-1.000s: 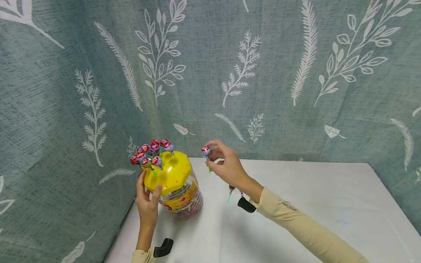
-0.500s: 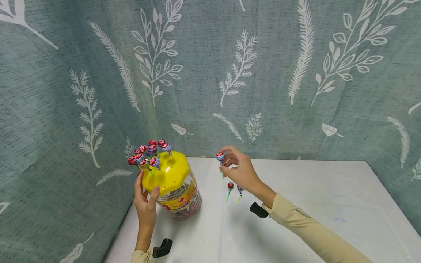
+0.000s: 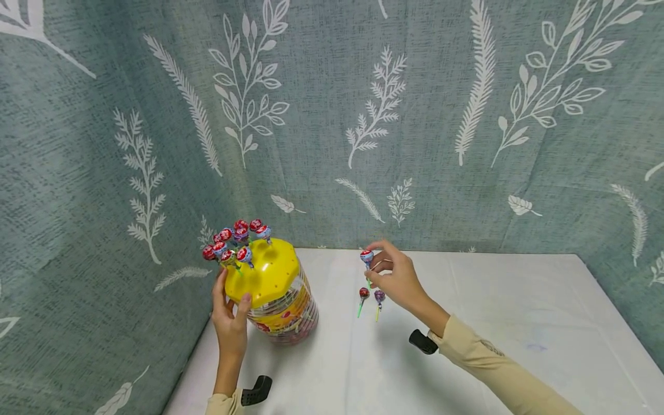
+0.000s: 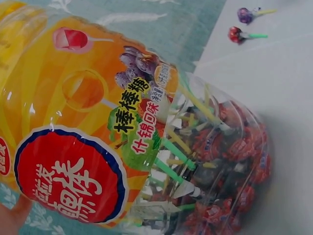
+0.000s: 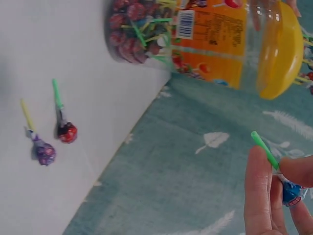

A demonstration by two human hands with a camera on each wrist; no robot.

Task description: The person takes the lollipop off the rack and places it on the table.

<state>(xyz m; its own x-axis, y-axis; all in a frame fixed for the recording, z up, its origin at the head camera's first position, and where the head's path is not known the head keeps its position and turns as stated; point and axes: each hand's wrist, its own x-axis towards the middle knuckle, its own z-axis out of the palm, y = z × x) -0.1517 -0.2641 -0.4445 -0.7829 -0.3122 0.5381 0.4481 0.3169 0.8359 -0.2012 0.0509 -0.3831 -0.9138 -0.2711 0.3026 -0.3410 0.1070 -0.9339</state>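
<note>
Lollipop (image 3: 366, 256), blue-wrapped on a green stick (image 5: 264, 149), is pinched between the thumb and fingers of the right hand (image 3: 402, 279), head up and stick down. It should weigh little, with a stiff stick and a slick wrapper, so the stick just under the head seems the surest place to hold; the hard candy could crack if dropped.

The left hand (image 3: 230, 325) grips the rim of the yellow lid (image 3: 275, 271), thumb on the near edge, fingers along its left side. The clear jar (image 3: 306, 317) under it is partly filled with lollipops, so it is probably heavy toward the base, and its smooth wall may slide in a loose grasp.

About 10 lollipops (image 3: 241, 234) stand in the lid, just beyond the left hand's fingers. 2 more, a red lollipop (image 3: 364, 293) and a purple lollipop (image 3: 380, 296), lie apart on the white table (image 3: 493, 323), near the right hand and well apart from the left.
</note>
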